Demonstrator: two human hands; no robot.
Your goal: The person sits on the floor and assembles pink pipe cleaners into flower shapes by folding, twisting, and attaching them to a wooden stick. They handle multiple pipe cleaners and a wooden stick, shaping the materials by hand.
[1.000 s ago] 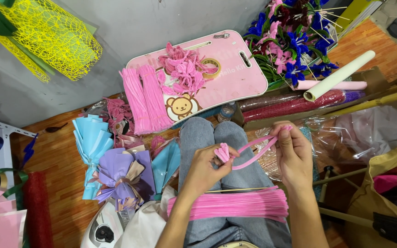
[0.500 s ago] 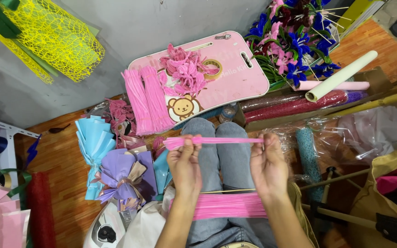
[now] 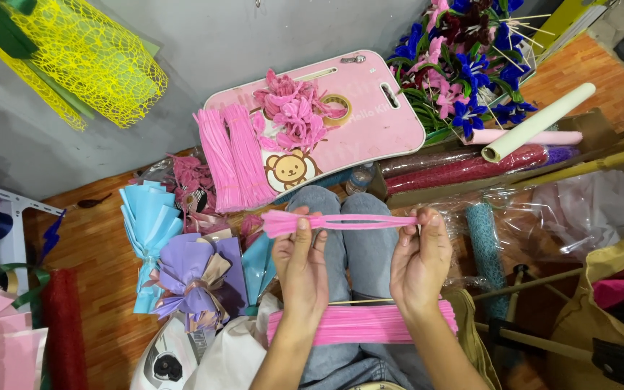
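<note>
Head view: left hand (image 3: 301, 263) and right hand (image 3: 420, 260) each pinch an end of 2 or so fuzzy pink pipe-cleaner stems (image 3: 341, 221), stretched above the knees. Shaping stage apparently; bending needs firm pinches.

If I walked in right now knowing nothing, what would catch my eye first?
Probably the two hands in the middle: the left hand and right hand stretch a few pink pipe cleaners between them, above a bundle of pink pipe cleaners lying across the lap. Beyond the knees sits a pink lap tray heaped with pink twisted flowers. At the top left, a roll of bright yellow mesh stands out against the grey wall.
</note>
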